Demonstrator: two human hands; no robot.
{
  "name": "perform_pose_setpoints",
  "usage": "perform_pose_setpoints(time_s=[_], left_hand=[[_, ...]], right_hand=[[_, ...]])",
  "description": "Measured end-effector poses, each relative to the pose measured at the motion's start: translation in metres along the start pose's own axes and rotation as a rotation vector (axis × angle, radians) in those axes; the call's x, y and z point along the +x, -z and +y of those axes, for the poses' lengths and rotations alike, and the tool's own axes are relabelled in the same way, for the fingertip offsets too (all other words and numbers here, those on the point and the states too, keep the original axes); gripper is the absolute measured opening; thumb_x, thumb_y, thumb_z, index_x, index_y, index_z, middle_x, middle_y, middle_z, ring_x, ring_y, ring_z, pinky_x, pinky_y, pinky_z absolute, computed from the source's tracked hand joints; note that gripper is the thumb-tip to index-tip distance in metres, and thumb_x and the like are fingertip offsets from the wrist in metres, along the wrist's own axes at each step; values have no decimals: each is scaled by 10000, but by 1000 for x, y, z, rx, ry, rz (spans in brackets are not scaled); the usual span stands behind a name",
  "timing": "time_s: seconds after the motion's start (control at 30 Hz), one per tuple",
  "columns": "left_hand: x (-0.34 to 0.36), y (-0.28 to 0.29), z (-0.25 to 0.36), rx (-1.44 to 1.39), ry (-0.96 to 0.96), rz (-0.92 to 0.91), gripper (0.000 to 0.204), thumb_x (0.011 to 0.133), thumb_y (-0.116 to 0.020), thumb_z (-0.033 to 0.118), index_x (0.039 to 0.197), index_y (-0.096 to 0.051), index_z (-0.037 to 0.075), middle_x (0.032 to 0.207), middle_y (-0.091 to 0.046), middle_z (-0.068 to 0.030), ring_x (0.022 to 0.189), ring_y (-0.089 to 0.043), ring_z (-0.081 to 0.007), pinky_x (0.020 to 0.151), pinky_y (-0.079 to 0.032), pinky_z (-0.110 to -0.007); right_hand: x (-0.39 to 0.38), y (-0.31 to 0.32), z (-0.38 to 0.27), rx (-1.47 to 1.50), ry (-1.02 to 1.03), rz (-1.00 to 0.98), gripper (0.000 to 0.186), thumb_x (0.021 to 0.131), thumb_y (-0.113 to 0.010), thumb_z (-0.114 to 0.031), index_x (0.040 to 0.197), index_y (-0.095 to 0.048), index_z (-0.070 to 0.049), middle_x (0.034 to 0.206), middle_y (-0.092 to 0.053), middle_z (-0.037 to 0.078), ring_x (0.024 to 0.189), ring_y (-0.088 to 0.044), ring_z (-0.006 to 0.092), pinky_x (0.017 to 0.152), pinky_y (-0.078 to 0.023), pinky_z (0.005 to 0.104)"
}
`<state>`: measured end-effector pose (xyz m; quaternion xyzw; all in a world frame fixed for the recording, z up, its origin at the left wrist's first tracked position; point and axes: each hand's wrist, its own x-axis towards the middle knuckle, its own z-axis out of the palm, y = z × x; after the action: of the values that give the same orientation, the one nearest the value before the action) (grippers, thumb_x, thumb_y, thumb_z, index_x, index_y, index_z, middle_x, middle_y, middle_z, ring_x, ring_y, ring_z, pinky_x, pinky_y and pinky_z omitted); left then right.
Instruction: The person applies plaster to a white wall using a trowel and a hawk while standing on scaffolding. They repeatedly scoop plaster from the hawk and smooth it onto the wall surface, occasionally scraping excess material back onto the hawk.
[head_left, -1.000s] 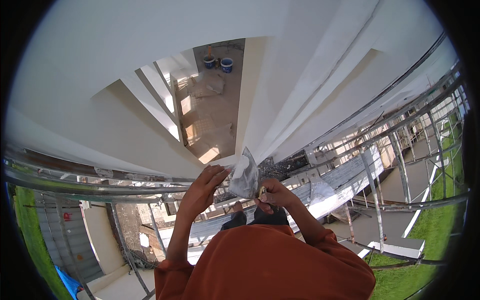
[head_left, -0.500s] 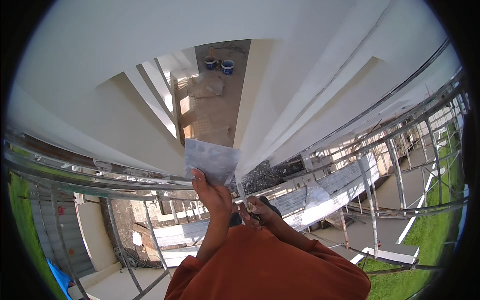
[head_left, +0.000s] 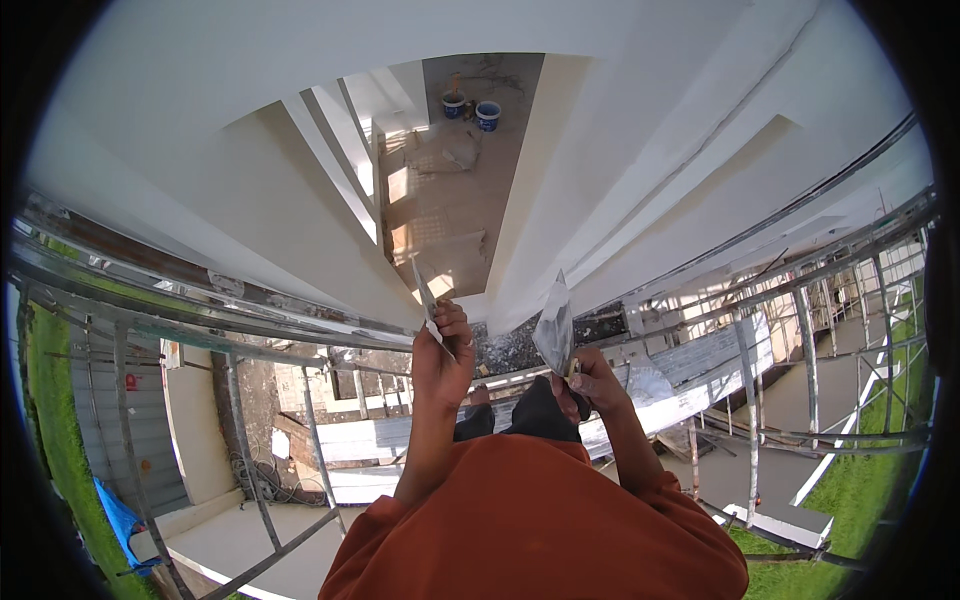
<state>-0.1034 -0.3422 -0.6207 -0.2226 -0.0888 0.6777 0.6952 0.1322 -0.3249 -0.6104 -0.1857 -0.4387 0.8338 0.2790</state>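
My left hand [head_left: 443, 358] grips a thin flat metal plate [head_left: 427, 293], turned almost edge-on and pointing up toward the opening. My right hand [head_left: 590, 380] is closed on the handle of a putty knife [head_left: 553, 317], whose wide blade points upward and carries whitish smears. The two tools are apart, side by side over the speckled dark ledge below. White wall surfaces [head_left: 660, 150] surround the tall opening in front of me. My feet and dark trousers show below my hands.
Two buckets [head_left: 488, 115] sit on the floor seen through the opening. Scaffold rails [head_left: 750, 420] run along both sides. Pale planks [head_left: 680, 380] lie underfoot. Grass, a corrugated sheet and a blue tarp [head_left: 120, 515] show below at the edges.
The metal plate in my left hand has turned from face-on to almost edge-on. My right hand and putty knife have moved right and upward, away from the plate, since half a second ago.
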Motion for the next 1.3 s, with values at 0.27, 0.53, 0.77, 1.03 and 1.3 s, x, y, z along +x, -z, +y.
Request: perform_pose_setpoints(time_s=[0.27, 0.53, 0.77, 1.03, 1.3], left_hand=[[5, 2, -14, 258, 166, -102, 152, 899, -481, 163, 964, -434, 34, 724, -397, -18, 684, -398, -145, 632, -347, -278], [32, 44, 34, 784, 210, -271, 180, 957, -441, 230, 968, -512, 65, 596, -394, 13, 587, -357, -115, 561, -317, -247], [15, 35, 29, 772, 187, -178, 259, 923, -539, 279, 1055, -512, 58, 741, -471, 4, 717, -453, -138, 696, -420, -252], [-13, 9, -20, 1071, -108, 197, 245, 938, -528, 310, 1009, -509, 77, 783, -484, -7, 692, -432, -113, 695, -408, -265], [-15, 8, -17, 1105, -143, 277, 299, 976, -458, 355, 990, -497, 59, 717, -458, -19, 659, -435, -124, 642, -386, -282]], right_hand=[[6, -59, 9, -278, -328, -237, 320, 912, -590, -284, 748, -574, -10, 549, -550, 33, 429, -548, 100, 363, -402, 215], [0, -57, -10, -54, -505, -172, 354, 941, -537, -338, 795, -564, -16, 532, -516, 35, 405, -510, 102, 361, -400, 223], [15, -48, -8, 81, -449, -152, 389, 945, -520, -382, 778, -552, -33, 514, -493, 21, 382, -474, 74, 348, -380, 208], [42, -13, -10, 245, -305, -139, 416, 944, -514, -381, 799, -543, 8, 454, -444, 33, 301, -424, 94, 282, -338, 207], [41, -3, -22, -550, -22, 386, 236, 885, -623, -214, 895, -595, 20, 582, -554, 90, 453, -527, 165, 433, -441, 279]])
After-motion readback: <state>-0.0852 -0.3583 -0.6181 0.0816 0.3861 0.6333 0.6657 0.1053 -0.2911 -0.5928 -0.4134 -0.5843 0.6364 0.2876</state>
